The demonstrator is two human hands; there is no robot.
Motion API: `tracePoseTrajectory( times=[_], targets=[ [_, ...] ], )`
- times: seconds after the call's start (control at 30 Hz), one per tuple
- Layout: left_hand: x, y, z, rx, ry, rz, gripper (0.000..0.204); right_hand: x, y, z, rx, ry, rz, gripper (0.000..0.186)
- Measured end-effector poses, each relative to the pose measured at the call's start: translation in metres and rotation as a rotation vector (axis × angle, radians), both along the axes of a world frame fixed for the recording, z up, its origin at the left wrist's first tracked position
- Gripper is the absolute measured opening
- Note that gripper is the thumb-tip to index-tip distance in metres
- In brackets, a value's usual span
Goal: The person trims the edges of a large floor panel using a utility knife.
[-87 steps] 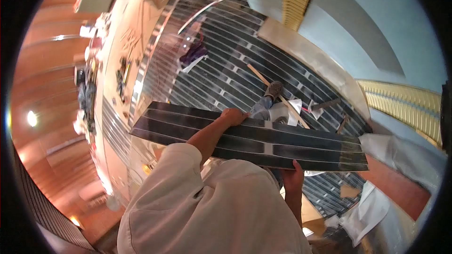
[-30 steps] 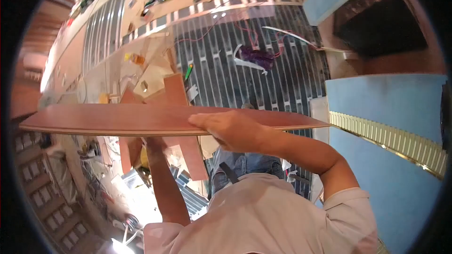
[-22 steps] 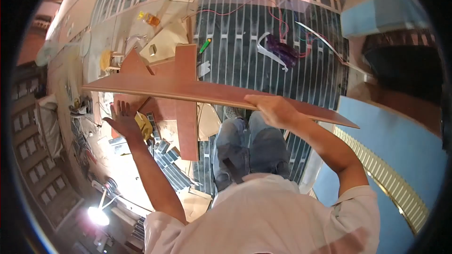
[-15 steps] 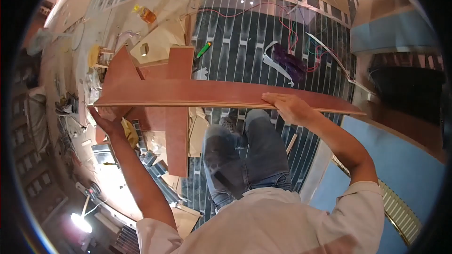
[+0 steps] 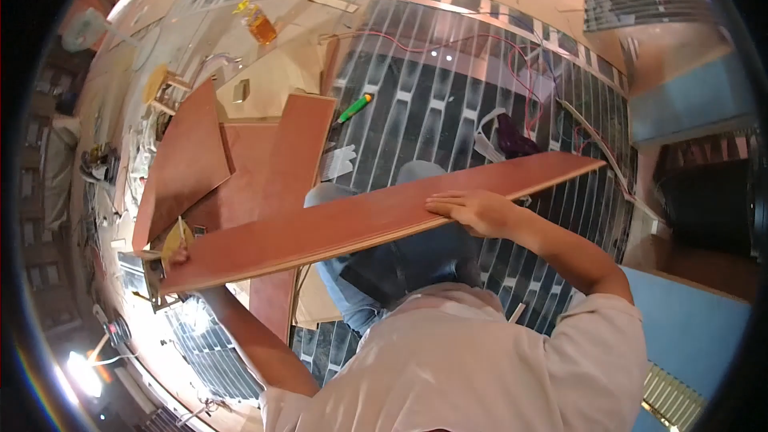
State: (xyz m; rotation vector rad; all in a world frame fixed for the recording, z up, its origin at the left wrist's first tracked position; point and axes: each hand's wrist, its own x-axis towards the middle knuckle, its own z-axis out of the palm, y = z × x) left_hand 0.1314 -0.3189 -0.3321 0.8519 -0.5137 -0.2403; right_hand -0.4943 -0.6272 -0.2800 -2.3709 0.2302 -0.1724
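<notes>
Steadying long plank (image 5: 360,212) slantwise over the knees (image 5: 420,170), red-brown face up, L end nearer body, R end angled out over floor; touching knees or not, can't tell. Good handling here, I'd judge: hands well spread, both ends watched, plank kept from twisting, pale near edge kept from knocking adjacent boards (image 5: 308,132), since edges prob. chip first. R hand (image 5: 476,212) sits R of middle, fingers closed over near edge & lying along the face, thumb out of sight; gripping plank. Even pressure prob. beats a hard pinch. L hand (image 5: 211,294) mostly hidden below L end; can't tell if fingers grip or just support, tho' that end likely needs equal backing. Surface & rm, big to small: floor (image 5: 416,124) w/ dark strips & light lines btwn; blue panel (image 5: 696,336) far R; boards on L, same colour as plank, overlapping, partly hidden by it; low stool (image 5: 164,88) beyond them; lit lamp (image 5: 84,372) lower L, glare nearby; purple bundle (image 5: 516,138) just past plank's R half; amber bottle (image 5: 260,28) farther off; green cutter (image 5: 354,108) on strips, just R of boards.
</notes>
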Motion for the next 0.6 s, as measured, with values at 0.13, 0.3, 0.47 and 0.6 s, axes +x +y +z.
tracePoseTrajectory(
  times=[0.13,0.3,0.47,0.6],
  targets=[
    [-0.014,0.055,0.001,-0.080,-0.234,-0.370,0.041,0.003,0.011,-0.031,0.020,0.049,0.104,0.069],
    [-0.059,0.036,0.016,0.043,-0.096,0.052,0.047,0.003,0.008,-0.028,0.006,0.054,0.093,0.067],
    [-0.101,0.032,0.083,0.142,-0.133,0.168,0.044,0.017,-0.018,-0.012,0.095,0.020,0.167,0.058],
    [-0.137,-0.032,0.106,0.204,-0.015,0.037,0.041,0.013,-0.037,-0.022,0.073,-0.017,0.192,0.046]
  ],
)
